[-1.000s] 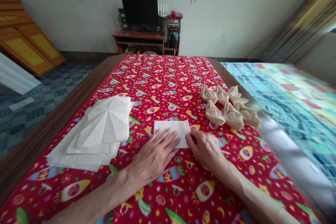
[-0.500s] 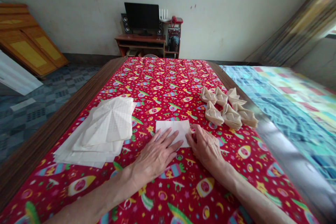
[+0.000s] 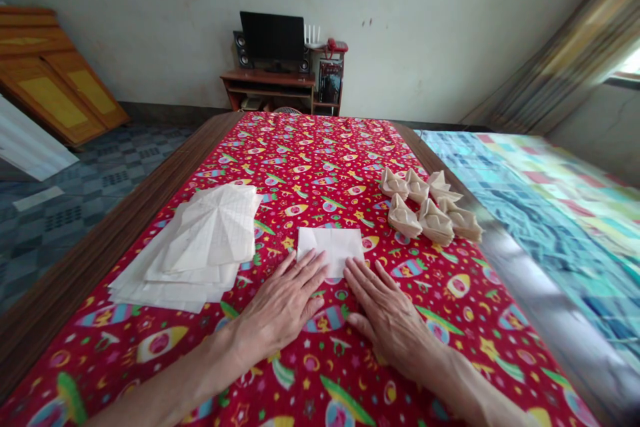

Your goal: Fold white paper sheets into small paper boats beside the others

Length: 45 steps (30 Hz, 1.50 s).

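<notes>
A small white sheet of folded paper (image 3: 332, 244) lies flat on the red patterned cloth (image 3: 320, 167) in front of me. My left hand (image 3: 285, 297) rests with fingers stretched over its lower left corner. On the lower right corner lie the fingertips of my right hand (image 3: 387, 313), its fingers straight and flat, thumb apart. Left of my hands is a stack of creased paper sheets (image 3: 210, 230), the top one marked with fan-like folds. To the right sit two rows of stacked folded paper shapes (image 3: 436, 221) with pointed tips.
The cloth covers a brown wooden table, whose edge (image 3: 120, 233) shows on the left. A bed with a blue checked cover (image 3: 530, 213) stands along the right. Against the far wall is a desk (image 3: 270, 79) with a monitor (image 3: 273, 37) and a red telephone (image 3: 336, 47).
My right hand has gone from a pinch at the paper's right edge to lying flat with fingers stretched on its lower right corner. The left hand has slid slightly left.
</notes>
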Each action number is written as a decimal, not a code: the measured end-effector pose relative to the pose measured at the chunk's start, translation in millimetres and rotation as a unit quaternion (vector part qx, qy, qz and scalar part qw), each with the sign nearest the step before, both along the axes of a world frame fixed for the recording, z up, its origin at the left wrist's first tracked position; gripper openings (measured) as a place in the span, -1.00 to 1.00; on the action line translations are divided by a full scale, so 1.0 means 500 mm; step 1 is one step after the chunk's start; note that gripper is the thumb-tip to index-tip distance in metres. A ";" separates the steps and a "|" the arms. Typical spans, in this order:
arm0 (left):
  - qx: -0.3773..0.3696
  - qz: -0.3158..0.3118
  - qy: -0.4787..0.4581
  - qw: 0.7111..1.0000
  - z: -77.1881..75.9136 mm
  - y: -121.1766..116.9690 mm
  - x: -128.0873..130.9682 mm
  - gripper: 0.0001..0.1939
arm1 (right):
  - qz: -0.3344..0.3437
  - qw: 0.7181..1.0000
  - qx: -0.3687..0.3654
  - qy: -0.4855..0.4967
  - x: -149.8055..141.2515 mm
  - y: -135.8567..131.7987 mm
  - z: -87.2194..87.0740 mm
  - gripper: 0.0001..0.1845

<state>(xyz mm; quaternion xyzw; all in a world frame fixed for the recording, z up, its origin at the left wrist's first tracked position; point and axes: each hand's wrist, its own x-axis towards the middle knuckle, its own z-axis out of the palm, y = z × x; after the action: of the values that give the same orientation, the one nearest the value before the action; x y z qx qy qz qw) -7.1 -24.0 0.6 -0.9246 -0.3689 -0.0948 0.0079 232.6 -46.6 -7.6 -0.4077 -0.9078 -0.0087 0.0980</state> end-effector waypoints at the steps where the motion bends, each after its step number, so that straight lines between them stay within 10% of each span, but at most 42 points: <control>1: 0.002 0.002 0.000 1.000 0.001 -0.003 -0.008 -0.54 | 0.001 1.000 0.000 0.002 0.008 0.000 0.000 -0.34; 20: -0.003 0.011 -0.013 1.000 0.008 0.011 0.002 -0.57 | 0.034 0.999 0.001 0.035 -0.031 0.032 0.024 -0.46; 28: 0.024 0.034 0.005 0.999 0.000 0.011 -0.073 -0.57 | -0.009 0.997 0.060 0.054 0.010 0.041 0.017 -0.59; 45: 0.040 0.013 -0.082 0.996 0.003 0.051 -0.034 -0.61 | 0.041 0.993 0.088 -0.068 -0.115 0.059 0.035 -0.67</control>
<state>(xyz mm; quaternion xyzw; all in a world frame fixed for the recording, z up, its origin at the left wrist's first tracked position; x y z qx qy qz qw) -23.9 1.3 2.3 -0.9077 -0.3766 -0.1845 0.0159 174.9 -17.3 9.9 -0.3585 -0.9239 -0.1127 0.0717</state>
